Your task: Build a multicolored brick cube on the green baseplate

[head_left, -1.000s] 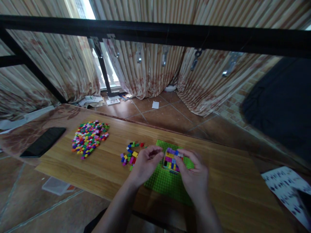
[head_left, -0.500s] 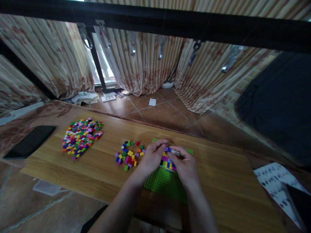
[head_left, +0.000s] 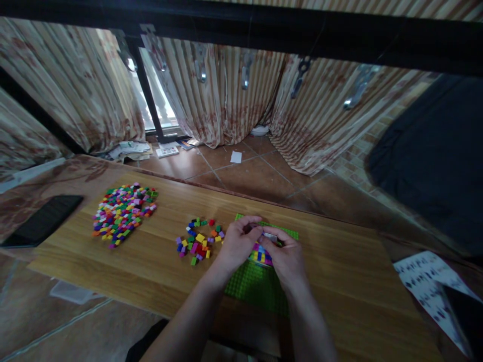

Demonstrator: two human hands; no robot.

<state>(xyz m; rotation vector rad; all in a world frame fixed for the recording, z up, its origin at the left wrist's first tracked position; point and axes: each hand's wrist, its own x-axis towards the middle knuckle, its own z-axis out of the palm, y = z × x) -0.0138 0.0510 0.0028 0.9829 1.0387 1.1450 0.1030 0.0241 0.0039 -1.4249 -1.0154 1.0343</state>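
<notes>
A green studded baseplate (head_left: 256, 287) lies on the wooden table, with a multicoloured toy brick build (head_left: 260, 255) on its middle. My left hand (head_left: 237, 244) bends over the left side of the build, thumb and fingers drawn together. From the other side my right hand (head_left: 286, 252) curls in, its thumb close to the left thumb and its fingers on the far part of the build. Both hands grip the build's upper part, which they largely cover. Any single small brick between the fingertips is hidden. Loose bricks (head_left: 199, 247) lie scattered just left of my left hand.
Farther left on the table is a big pile of mixed bricks (head_left: 124, 211). A dark tablet (head_left: 43, 220) lies beyond the table's left end. At the right are a printed sheet (head_left: 430, 286) and a dark device (head_left: 462, 311). A black bar (head_left: 241, 30) crosses overhead.
My left fingers and thumb have closed in toward the right thumb, covering more of the build's top. The view has shifted slightly; the loose bricks look unchanged.
</notes>
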